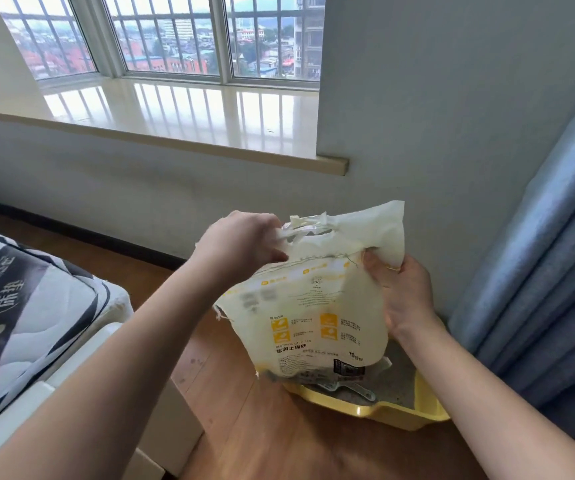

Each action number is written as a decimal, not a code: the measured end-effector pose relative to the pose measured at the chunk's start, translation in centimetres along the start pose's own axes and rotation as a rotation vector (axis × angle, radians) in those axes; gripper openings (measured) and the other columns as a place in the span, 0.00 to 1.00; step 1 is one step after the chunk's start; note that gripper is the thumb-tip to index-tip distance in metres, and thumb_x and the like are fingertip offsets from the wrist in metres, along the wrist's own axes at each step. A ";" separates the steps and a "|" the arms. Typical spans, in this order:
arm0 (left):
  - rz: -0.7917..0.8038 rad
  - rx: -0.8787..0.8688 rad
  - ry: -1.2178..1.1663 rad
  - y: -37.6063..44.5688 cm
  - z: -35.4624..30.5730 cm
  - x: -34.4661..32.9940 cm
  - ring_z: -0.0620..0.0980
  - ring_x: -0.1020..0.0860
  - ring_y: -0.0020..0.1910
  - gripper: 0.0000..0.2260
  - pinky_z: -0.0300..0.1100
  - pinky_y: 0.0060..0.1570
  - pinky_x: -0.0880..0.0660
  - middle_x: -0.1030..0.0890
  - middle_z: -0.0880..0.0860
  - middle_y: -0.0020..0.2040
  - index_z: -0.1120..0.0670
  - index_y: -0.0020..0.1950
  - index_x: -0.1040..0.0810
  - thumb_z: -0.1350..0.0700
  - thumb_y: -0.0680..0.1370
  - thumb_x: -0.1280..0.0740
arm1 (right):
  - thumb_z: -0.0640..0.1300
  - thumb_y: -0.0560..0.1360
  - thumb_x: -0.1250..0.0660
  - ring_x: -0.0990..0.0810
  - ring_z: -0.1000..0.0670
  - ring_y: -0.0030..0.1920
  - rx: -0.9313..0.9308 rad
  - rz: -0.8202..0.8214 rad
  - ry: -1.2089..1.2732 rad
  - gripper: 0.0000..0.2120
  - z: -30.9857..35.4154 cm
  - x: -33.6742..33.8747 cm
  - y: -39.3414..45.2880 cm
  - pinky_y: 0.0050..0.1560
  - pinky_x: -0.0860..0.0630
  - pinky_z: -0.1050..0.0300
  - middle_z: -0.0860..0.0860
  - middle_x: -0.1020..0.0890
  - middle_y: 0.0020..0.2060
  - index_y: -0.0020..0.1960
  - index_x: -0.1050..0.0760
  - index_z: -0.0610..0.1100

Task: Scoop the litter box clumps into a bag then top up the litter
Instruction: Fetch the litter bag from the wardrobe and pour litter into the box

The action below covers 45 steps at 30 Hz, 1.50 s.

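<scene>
Both hands grip litter bag — raised upright.

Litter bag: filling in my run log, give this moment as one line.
left hand: grips litter bag handle | right hand: holds bag's right edge | bag upright over yellow litter box | scoop in box

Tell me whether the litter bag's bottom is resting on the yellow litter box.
Cannot tell. In the head view the litter bag, held up by the left hand and right hand, covers the litter box rim behind it, showing neither contact nor gap.
</scene>
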<state>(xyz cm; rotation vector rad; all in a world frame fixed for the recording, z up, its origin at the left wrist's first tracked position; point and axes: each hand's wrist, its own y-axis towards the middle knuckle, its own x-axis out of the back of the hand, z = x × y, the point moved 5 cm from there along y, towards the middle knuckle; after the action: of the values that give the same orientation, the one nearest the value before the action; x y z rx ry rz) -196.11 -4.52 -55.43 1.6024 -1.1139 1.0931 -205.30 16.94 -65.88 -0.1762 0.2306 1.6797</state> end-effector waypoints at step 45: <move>-0.018 -0.168 -0.058 0.3 -3.5 3.9 0.50 0.32 0.31 0.12 0.42 0.28 0.34 0.29 0.44 0.31 0.50 0.37 0.28 0.48 0.72 0.27 | 0.55 0.74 0.32 0.23 0.48 0.46 -0.028 0.830 -1.755 0.07 13.4 -5.9 2.2 0.39 0.28 0.56 0.52 0.22 0.44 0.45 0.26 0.53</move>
<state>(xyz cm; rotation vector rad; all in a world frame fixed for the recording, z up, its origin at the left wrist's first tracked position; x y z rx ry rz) -196.17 -2.03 -50.81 1.5171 -1.1944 0.9214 -206.53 14.45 -51.40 1.5148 -1.1699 2.0017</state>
